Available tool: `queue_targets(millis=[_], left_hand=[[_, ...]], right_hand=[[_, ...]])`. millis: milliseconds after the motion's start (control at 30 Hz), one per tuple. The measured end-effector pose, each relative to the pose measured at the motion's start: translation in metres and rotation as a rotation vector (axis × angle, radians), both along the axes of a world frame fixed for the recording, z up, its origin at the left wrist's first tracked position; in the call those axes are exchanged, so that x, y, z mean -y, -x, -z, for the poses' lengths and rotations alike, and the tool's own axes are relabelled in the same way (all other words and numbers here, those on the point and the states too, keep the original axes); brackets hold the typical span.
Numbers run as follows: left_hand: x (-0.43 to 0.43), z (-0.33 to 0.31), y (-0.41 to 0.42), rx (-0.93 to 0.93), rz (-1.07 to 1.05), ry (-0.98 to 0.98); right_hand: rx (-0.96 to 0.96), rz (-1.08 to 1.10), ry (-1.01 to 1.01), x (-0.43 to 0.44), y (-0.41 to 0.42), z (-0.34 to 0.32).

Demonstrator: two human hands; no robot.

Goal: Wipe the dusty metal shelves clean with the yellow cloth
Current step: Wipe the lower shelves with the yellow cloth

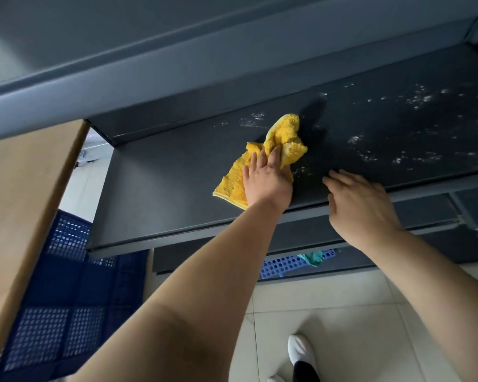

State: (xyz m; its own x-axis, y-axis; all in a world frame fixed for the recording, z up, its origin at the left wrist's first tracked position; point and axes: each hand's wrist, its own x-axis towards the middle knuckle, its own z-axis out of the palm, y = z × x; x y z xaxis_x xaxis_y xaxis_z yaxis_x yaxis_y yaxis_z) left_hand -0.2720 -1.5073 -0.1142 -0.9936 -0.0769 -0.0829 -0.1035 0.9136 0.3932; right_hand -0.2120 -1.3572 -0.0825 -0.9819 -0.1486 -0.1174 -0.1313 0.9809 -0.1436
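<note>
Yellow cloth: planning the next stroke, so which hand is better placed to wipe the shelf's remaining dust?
Left. The left hand grips the yellow cloth beside the dust; the right hand rests bare on the metal shelf edge.

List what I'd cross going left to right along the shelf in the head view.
Wooden panel → dust-free stretch of the metal shelf → yellow cloth in the grip of the left hand → right hand resting at the shelf's front → white dust smudges.

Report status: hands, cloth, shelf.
Left hand grips yellow cloth on metal shelf. Right hand flat on shelf's front edge. Dust patches right of cloth. Nothing blocking.
</note>
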Motion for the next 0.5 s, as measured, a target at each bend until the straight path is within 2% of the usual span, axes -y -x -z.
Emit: queue_targets(millis=[333, 500], left_hand=[[0.007, -0.007, -0.041, -0.002, 0.157, -0.081], [0.015, -0.02, -0.059, 0.054, 0.142, -0.181]], right_hand=[[0.027, -0.04, 0.013, -0.003, -0.01, 0.003], [0.056, -0.023, 0.028, 0.0, -0.01, -0.002]])
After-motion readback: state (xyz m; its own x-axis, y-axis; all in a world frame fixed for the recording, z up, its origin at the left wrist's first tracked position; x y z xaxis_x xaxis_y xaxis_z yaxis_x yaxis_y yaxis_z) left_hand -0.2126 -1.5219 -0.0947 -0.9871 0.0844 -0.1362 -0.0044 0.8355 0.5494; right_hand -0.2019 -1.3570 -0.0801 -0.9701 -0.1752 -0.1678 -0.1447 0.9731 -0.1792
